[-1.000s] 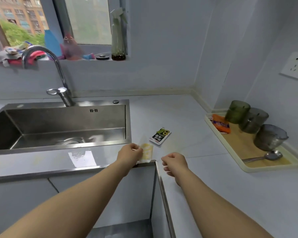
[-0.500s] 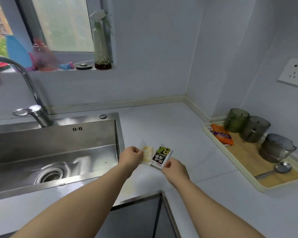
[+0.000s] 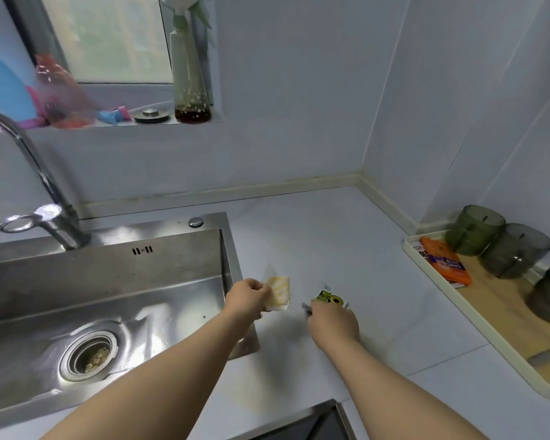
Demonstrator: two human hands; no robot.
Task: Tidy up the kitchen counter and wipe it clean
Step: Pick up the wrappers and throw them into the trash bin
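My left hand (image 3: 246,300) pinches a small yellow-and-white wrapper (image 3: 278,293) just above the white counter (image 3: 315,236), beside the sink's right rim. My right hand (image 3: 332,323) grips the near end of a black-and-green snack packet (image 3: 329,296), which is slightly blurred and sits low over the counter. The two hands are a short way apart.
A steel sink (image 3: 115,300) with a drain strainer (image 3: 89,355) and a tap (image 3: 45,198) fills the left. A cream tray (image 3: 477,315) at the right holds an orange packet (image 3: 445,265) and dark glass jars (image 3: 473,230). A bottle (image 3: 189,77) stands on the windowsill.
The view has moved closer to the counter. My right hand reached the black-and-green packet and took hold of it. My left hand keeps hold of the yellow wrapper.
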